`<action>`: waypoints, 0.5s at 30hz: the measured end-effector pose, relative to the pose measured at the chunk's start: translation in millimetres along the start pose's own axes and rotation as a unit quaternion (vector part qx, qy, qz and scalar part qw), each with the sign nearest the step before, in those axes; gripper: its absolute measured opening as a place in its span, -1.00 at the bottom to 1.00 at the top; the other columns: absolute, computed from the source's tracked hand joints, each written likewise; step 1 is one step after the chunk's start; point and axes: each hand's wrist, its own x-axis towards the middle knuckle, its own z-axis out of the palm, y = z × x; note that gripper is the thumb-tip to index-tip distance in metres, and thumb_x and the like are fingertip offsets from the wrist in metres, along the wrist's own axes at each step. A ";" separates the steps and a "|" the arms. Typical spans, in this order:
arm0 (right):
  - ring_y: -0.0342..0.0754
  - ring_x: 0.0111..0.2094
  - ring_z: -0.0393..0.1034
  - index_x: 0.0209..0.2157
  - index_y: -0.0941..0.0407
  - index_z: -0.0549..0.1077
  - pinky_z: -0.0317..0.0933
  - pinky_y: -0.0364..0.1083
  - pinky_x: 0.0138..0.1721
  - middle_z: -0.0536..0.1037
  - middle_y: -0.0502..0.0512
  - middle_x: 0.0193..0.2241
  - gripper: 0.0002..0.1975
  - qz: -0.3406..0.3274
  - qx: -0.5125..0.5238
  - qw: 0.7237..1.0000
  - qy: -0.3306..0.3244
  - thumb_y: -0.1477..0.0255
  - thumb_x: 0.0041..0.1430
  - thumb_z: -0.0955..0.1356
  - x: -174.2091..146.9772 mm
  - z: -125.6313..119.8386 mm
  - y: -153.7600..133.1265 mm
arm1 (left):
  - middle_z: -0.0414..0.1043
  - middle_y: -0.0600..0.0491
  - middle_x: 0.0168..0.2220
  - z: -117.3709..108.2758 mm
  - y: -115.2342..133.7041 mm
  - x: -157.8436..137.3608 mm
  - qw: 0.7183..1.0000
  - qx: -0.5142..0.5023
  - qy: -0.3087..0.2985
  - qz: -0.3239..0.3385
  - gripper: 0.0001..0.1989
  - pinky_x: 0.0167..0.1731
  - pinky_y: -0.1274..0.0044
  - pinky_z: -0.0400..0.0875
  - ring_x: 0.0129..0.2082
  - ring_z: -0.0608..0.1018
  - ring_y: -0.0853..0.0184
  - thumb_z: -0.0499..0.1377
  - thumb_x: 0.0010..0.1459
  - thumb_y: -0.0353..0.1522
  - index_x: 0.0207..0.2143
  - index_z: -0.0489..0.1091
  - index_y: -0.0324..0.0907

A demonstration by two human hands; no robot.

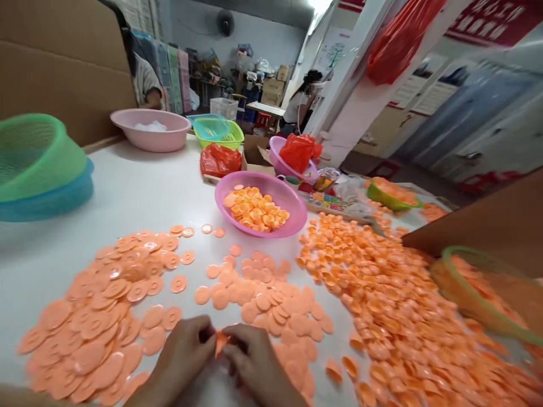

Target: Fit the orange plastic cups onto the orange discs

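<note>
My left hand point(190, 346) and my right hand point(251, 351) are close together at the near edge of the white table, fingers curled and pinching. Between their fingertips is a small orange plastic piece point(220, 342), mostly covered, so its exact shape is hidden. To the left lies a heap of flat orange discs point(95, 325) with a ring mark in the middle. Smaller plain orange discs point(263, 294) spread just beyond and to the right of my hands. Further right is a large mass of orange cup-shaped caps point(382, 305).
A pink bowl point(227, 209) holding orange-yellow pieces stands ahead. Green point(46, 164) and blue baskets point(63, 198) are stacked at left, near a pale pink basin point(159, 138). Cardboard point(487, 220) and a green-rimmed basket point(449, 257) border the right. Two other people sit farther back.
</note>
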 end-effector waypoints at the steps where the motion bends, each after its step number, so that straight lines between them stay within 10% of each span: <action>1: -0.10 -0.58 0.39 -0.19 0.13 0.57 0.19 -0.19 -0.64 0.51 0.04 -0.48 -0.71 0.000 0.035 0.999 0.009 0.31 0.10 0.34 -4.6 -13.0 -0.8 | 0.46 0.12 -0.58 -10.1 12.0 8.7 0.999 -0.011 0.031 0.004 -0.78 -0.46 0.54 0.26 -0.49 0.50 0.33 0.08 0.07 -0.32 -0.60 0.35 -0.16; 6: -0.05 -0.59 0.39 -0.23 0.16 0.61 0.26 -0.14 -0.67 0.54 0.09 -0.53 -0.56 0.023 0.045 0.979 0.198 0.13 -0.07 0.44 -39.6 -92.3 10.4 | 0.53 0.06 -0.50 -84.2 99.5 88.1 0.968 -0.058 0.226 0.092 -0.81 -0.39 0.52 0.31 -0.44 0.51 0.35 0.16 0.09 -0.30 -0.48 0.49 -0.21; 9: -0.06 -0.65 0.34 -0.26 0.17 0.62 0.25 -0.12 -0.67 0.51 0.06 -0.62 -0.52 0.070 0.018 0.961 0.266 0.10 -0.14 0.46 -66.5 -135.5 28.5 | 0.60 -0.05 -0.28 -118.6 118.6 129.8 0.963 -0.071 0.239 0.105 -0.67 -0.28 0.49 0.37 -0.32 0.56 0.31 0.19 0.12 -0.24 -0.15 0.53 -0.27; 15: 0.01 -0.58 0.42 -0.40 0.13 0.62 0.29 -0.08 -0.59 0.57 0.10 -0.59 -0.64 0.123 -0.063 0.890 0.435 0.14 -0.16 0.43 -110.5 -194.9 73.9 | 0.43 -0.08 0.13 -101.5 12.3 108.9 0.952 0.202 0.154 0.173 -0.52 0.07 0.23 0.30 0.13 0.43 0.06 -0.04 0.31 -0.09 0.04 0.42 -0.20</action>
